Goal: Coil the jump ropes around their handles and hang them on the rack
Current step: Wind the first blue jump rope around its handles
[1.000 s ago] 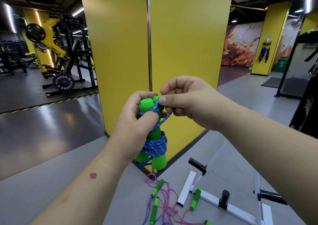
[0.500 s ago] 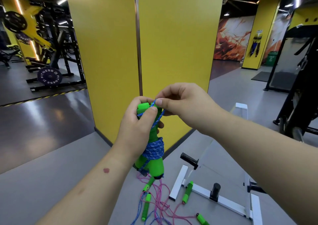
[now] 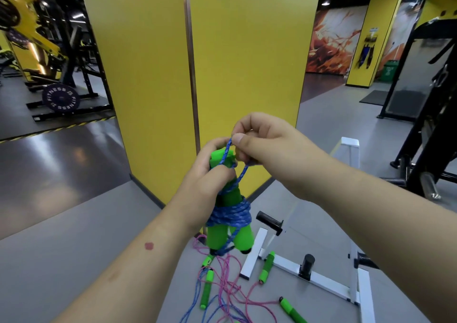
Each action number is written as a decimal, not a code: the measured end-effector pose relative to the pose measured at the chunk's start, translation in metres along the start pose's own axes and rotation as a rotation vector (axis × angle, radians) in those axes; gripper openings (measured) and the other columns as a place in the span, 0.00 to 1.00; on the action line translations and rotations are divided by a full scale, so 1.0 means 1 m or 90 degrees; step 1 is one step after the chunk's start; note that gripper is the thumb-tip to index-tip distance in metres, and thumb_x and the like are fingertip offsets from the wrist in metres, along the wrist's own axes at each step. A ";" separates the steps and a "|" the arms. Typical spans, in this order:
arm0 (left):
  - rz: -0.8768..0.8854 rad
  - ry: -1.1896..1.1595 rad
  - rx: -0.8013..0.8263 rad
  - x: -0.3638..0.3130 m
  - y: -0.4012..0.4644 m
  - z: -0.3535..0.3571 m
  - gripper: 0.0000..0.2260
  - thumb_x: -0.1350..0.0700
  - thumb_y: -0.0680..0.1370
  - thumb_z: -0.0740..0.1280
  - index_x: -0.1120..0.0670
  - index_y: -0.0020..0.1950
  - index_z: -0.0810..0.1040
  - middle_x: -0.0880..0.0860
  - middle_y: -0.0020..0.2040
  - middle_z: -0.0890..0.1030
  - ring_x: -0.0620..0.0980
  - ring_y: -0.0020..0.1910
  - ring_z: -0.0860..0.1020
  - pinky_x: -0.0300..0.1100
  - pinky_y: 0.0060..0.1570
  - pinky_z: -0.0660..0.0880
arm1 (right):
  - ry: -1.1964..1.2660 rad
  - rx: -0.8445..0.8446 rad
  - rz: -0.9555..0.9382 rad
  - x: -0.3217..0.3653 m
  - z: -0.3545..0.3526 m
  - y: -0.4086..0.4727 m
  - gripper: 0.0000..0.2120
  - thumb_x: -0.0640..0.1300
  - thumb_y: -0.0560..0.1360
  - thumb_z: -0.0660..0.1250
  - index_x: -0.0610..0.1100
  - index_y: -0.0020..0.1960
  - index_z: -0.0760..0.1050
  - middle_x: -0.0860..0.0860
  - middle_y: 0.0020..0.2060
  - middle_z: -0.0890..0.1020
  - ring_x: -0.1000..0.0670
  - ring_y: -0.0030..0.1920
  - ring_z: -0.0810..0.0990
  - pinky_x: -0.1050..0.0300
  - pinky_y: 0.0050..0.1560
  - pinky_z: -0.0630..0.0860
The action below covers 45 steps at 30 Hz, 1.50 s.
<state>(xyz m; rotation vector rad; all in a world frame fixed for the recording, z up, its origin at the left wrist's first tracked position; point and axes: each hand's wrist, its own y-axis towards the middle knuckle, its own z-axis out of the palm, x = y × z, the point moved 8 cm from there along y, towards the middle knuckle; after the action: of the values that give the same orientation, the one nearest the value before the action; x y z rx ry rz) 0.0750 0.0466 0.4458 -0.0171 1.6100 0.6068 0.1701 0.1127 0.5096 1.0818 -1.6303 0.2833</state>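
Note:
My left hand (image 3: 210, 176) grips two green foam handles (image 3: 232, 236) held together upright, with blue rope (image 3: 231, 215) coiled around their middle. My right hand (image 3: 262, 147) pinches a loop of that blue rope just above the handle tops. On the floor below lie loose pink and blue jump ropes (image 3: 222, 288) with several green handles (image 3: 206, 289), tangled together. A white rack (image 3: 319, 278) with black pegs stands on the floor at the lower right.
A tall yellow pillar (image 3: 222, 63) rises right in front of me. A weight machine with a plate (image 3: 60, 97) stands at the left. Dark gym equipment (image 3: 430, 134) stands at the right. Grey floor (image 3: 69, 236) lies to the left.
My right hand has lifted a loop of blue rope up above the handle tops. The view has tilted down, showing more of the floor ropes and rack.

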 end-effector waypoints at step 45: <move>0.179 0.184 -0.339 -0.121 -0.065 -0.080 0.23 0.61 0.72 0.75 0.39 0.59 0.73 0.42 0.53 0.80 0.40 0.45 0.82 0.40 0.43 0.81 | -0.142 -0.022 0.236 0.032 -0.027 -0.020 0.07 0.43 0.78 0.66 0.41 0.45 0.80 0.50 0.26 0.65 0.51 0.24 0.59 0.61 0.26 0.58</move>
<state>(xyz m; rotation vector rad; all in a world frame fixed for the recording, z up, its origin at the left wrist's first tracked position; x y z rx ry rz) 0.0428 -0.0813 0.5344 -0.2874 1.6950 1.2879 0.2039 0.1039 0.5403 0.8004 -2.0296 0.3846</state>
